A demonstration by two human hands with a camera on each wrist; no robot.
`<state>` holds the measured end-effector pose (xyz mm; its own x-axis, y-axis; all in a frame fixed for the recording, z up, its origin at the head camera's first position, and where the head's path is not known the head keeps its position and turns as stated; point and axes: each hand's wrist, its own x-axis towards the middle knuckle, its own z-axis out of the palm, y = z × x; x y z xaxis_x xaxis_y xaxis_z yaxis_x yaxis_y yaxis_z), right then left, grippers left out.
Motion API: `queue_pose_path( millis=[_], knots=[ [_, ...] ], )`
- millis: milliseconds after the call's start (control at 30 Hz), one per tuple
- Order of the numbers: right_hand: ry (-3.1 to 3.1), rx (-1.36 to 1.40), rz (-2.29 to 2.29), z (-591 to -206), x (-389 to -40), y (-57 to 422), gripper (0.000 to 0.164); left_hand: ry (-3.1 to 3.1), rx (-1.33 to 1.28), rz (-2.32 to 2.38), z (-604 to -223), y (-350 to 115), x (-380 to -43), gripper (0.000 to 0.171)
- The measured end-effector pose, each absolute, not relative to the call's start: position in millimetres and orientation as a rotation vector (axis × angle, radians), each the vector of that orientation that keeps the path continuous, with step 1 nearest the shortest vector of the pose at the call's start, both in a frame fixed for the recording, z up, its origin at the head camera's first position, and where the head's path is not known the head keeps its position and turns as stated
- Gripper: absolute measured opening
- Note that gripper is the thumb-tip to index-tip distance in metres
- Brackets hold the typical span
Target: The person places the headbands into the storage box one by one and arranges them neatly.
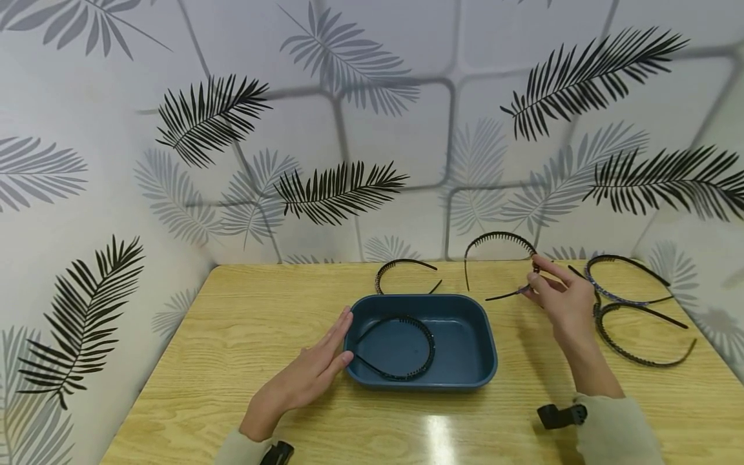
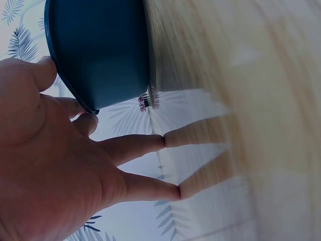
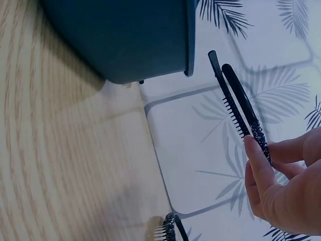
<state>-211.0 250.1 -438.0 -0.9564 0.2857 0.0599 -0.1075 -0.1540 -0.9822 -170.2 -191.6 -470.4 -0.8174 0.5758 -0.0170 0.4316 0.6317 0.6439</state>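
In the head view, my right hand [image 1: 564,303] pinches a thin black toothed headband [image 1: 501,234] between thumb and fingers, raised to the right of a dark blue plastic basin [image 1: 465,385]. The headband's two free ends [image 3: 214,57] point away from the hand in the right wrist view, and its band glitters near the fingertips. My left hand [image 1: 316,361] lies against the basin's left end with fingers extended, the thumb at the rim. Seen from the left wrist, two fingers [image 2: 150,188] reach down to the tabletop. Inside the basin lies another black headband [image 1: 431,345].
Behind the basin, one headband [image 1: 379,278] lies on the wood-grain table [image 1: 203,361]. At the right, an upper headband [image 1: 630,302] and a lower headband [image 1: 633,358] lie close together. A leaf-patterned wall [image 1: 418,213] borders the table's back and sides.
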Motion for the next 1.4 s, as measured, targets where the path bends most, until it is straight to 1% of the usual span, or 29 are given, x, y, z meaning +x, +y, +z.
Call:
queue_pose_path(
  millis=[400,533,833,1100,1400],
  knots=[
    [-1.784,-0.004,2.211,-430,-203,241,0.044,2.632,0.829,0.96,-470,-190,-171,0.066],
    [-1.791,0.036,2.211,-430,-202,237,0.047,2.63,0.829,0.958,-471,-189,-171,0.066],
    [-1.819,0.063,2.22,-432,-202,227,0.045,2.62,0.812,0.971,-472,-190,-170,0.066],
    [-1.844,0.116,2.273,-432,-199,222,0.049,2.617,0.807,0.967,-472,-190,-169,0.066],
    [-1.91,0.117,2.294,-430,-199,215,0.05,2.62,0.803,0.963,-471,-190,-169,0.066]
  ],
)
